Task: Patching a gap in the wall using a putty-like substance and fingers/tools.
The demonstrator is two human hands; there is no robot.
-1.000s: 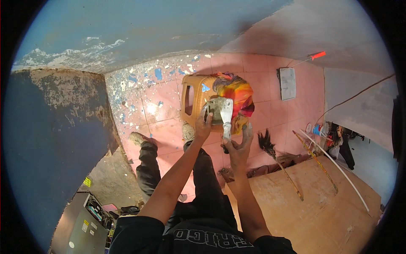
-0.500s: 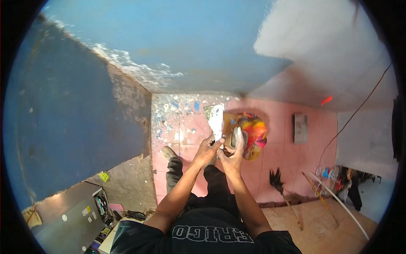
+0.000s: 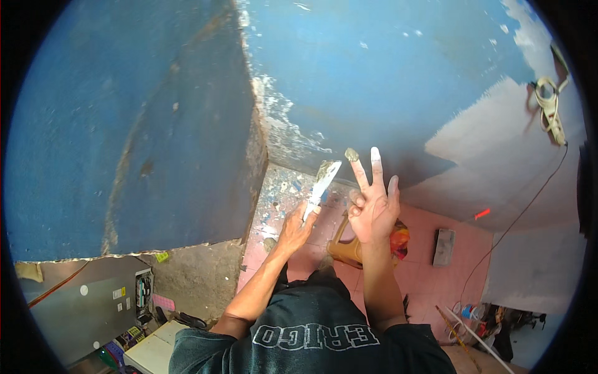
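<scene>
In my left hand (image 3: 294, 232) is a putty knife (image 3: 325, 177), its pale handle wrapped by my fingers. The blade points up and away, smeared with greyish paste. My right hand (image 3: 375, 215) is raised beside it, palm toward me and holding no tool. Two of its fingers stretch up apart, the thumb stands out, and the others curl in. A dab of grey paste (image 3: 352, 154) sticks to one fingertip; the other stretched finger has a whitened tip. Beyond both hands rises a blue wall (image 3: 374, 75), with flaked, whitish patches (image 3: 280, 118) along its corner.
A tan plastic stool (image 3: 344, 250) stands on the pink tiled floor (image 3: 423, 274), partly behind my right arm, with a bright multicoloured cloth (image 3: 400, 240) by it. A grey rectangular block (image 3: 443, 247) lies farther right. Dark blue wall (image 3: 180, 137) closes in on my left. A cable (image 3: 529, 193) hangs at right.
My right hand has come up from a greyish rounded thing near the stool, fingers now spread with paste on one tip. The putty knife has tilted rightward. The view has shifted toward the walls.
</scene>
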